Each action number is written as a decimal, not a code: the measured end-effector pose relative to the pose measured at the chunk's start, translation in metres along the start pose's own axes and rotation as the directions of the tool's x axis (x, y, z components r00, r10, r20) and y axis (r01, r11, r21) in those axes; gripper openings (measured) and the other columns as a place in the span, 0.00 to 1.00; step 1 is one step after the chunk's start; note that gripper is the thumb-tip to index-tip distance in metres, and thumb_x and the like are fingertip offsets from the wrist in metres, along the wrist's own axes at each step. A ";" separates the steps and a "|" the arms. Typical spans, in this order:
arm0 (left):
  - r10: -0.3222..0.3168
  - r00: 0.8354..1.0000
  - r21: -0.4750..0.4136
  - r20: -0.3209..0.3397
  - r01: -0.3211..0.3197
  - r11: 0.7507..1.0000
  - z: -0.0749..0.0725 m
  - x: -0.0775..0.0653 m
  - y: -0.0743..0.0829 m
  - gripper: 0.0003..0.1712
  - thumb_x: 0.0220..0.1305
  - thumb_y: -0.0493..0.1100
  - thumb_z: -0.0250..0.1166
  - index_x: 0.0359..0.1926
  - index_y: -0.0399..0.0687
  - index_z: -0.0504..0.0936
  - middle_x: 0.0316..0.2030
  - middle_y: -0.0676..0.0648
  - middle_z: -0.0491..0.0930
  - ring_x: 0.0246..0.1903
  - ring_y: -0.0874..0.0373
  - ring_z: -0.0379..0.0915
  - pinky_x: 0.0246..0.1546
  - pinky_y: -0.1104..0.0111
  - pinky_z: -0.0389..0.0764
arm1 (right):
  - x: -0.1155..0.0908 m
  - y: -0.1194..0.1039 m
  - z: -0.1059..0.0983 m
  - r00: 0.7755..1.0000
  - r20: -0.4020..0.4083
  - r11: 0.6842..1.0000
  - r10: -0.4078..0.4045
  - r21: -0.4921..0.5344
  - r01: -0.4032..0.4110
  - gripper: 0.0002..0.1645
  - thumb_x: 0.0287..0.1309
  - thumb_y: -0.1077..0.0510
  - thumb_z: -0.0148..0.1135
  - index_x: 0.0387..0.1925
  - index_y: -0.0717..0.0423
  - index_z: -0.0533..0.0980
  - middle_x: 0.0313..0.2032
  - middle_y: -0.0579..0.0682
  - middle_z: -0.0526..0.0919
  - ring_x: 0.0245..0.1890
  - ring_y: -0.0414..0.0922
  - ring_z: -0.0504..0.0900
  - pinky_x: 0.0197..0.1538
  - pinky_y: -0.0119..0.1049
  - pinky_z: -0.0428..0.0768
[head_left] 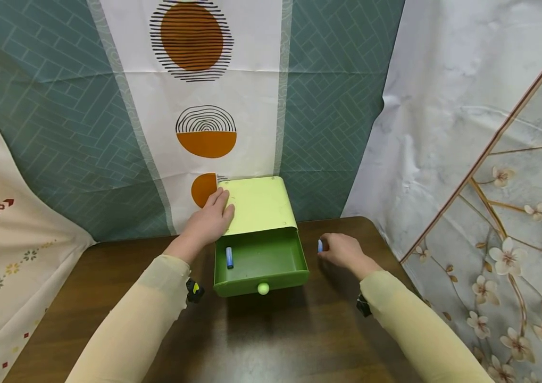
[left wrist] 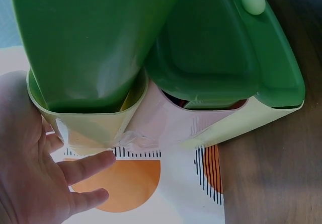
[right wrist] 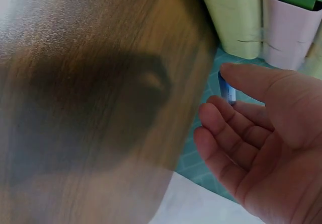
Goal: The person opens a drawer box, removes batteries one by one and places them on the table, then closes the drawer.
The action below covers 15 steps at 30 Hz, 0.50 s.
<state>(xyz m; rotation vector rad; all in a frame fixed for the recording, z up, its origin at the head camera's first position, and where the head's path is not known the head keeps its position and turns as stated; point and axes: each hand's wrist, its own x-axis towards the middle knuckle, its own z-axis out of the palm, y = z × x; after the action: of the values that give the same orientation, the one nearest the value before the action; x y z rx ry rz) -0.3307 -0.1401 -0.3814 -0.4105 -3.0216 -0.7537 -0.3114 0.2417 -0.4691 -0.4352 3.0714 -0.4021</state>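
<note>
A small drawer cabinet (head_left: 258,205) with a pale yellow-green top stands on the table, its green top drawer (head_left: 266,258) pulled out towards me. My left hand (head_left: 207,221) rests on the left of the cabinet's top, fingers spread in the left wrist view. Inside the drawer, near its left wall, lies a blue battery (head_left: 230,257). To the right of the cabinet, my right hand (head_left: 344,251) pinches another blue battery (right wrist: 227,89) between thumb and fingertips. Below the top level, the left wrist view shows a pink level (left wrist: 156,108) with its own green drawer.
The brown wooden table (head_left: 261,340) extends in front of the cabinet and to both sides. A patterned cloth (head_left: 156,90) hangs right behind it. Floral fabric (head_left: 505,255) borders the right side, and a cream cloth (head_left: 7,255) the left.
</note>
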 end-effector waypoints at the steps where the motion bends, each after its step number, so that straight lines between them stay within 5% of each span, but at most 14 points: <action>1: -0.001 1.000 -0.002 0.002 0.001 1.000 0.000 0.000 0.000 0.41 0.90 0.61 0.37 0.92 0.50 0.45 0.90 0.44 0.38 0.81 0.32 0.56 0.77 0.35 0.61 | 0.002 0.000 0.001 1.000 0.007 1.000 0.008 0.003 -0.008 0.16 0.68 0.52 0.79 0.49 0.57 0.85 0.32 0.44 0.84 0.33 0.45 0.82 0.40 0.49 0.83; 11: 0.004 1.000 -0.010 0.005 -0.004 1.000 0.001 0.000 -0.002 0.40 0.90 0.61 0.37 0.92 0.50 0.45 0.90 0.44 0.38 0.82 0.32 0.54 0.77 0.35 0.60 | 0.012 -0.002 0.010 0.999 0.034 0.999 0.029 -0.015 -0.029 0.27 0.67 0.54 0.78 0.62 0.62 0.84 0.42 0.52 0.89 0.44 0.52 0.87 0.50 0.55 0.86; 15: -0.002 1.000 -0.012 0.006 0.002 1.000 0.001 0.000 -0.002 0.41 0.90 0.62 0.37 0.92 0.50 0.45 0.90 0.44 0.38 0.82 0.32 0.54 0.78 0.36 0.59 | 0.031 0.024 0.033 0.999 0.035 1.000 -0.016 -0.010 0.017 0.28 0.68 0.49 0.78 0.63 0.58 0.84 0.44 0.51 0.89 0.43 0.50 0.87 0.48 0.53 0.86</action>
<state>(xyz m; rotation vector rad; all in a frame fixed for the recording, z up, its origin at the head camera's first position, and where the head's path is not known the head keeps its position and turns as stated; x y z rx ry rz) -0.3314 -0.1413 -0.3830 -0.4112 -3.0249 -0.7718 -0.3458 0.2475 -0.5068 -0.4629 3.0399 -0.3748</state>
